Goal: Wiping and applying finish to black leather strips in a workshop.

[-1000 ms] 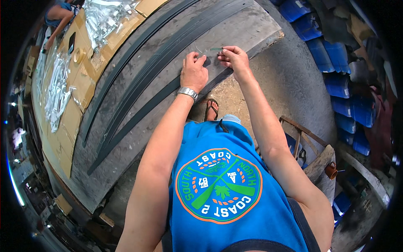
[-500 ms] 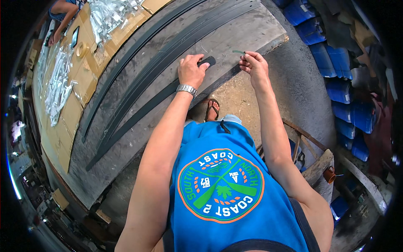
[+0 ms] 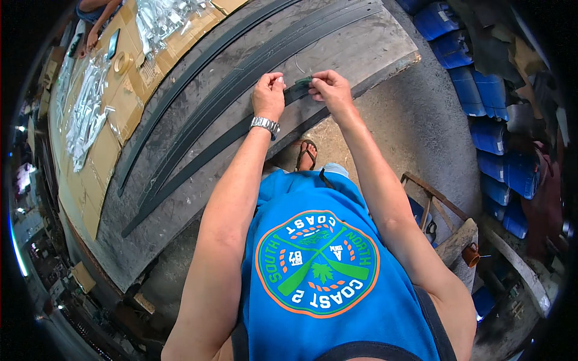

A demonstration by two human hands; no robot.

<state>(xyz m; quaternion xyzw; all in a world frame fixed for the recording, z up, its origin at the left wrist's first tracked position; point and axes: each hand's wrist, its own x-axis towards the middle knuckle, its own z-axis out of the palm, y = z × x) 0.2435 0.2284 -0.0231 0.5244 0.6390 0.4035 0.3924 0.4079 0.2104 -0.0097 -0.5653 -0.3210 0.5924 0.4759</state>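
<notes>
A long black strap (image 3: 192, 174) curves across the grey bench, and its end lies beneath my hands. Over this strap, my left hand (image 3: 268, 99), with a metal watch at the wrist, is closed with thumb and fingertips pinched together. Whatever is in that pinch is too small to make out. My right hand (image 3: 332, 91) is closed in a pinch on a small dark green strip (image 3: 303, 81), just above the strap's end. A gap separates the two hands' fingertips.
More black straps (image 3: 226, 90) lie in curved rows on the bench (image 3: 385, 45). Beyond them, cardboard (image 3: 129, 90) carries silvery plastic-wrapped pieces (image 3: 90, 114), a tape roll (image 3: 123, 62) and a phone (image 3: 113, 44). Another person's hand (image 3: 92, 41) rests far left. Blue containers (image 3: 463, 90) line the right.
My right hand has moved left and down toward the strap's end with the green strip. My left hand's fingers have come off the strap's end and pinched together.
</notes>
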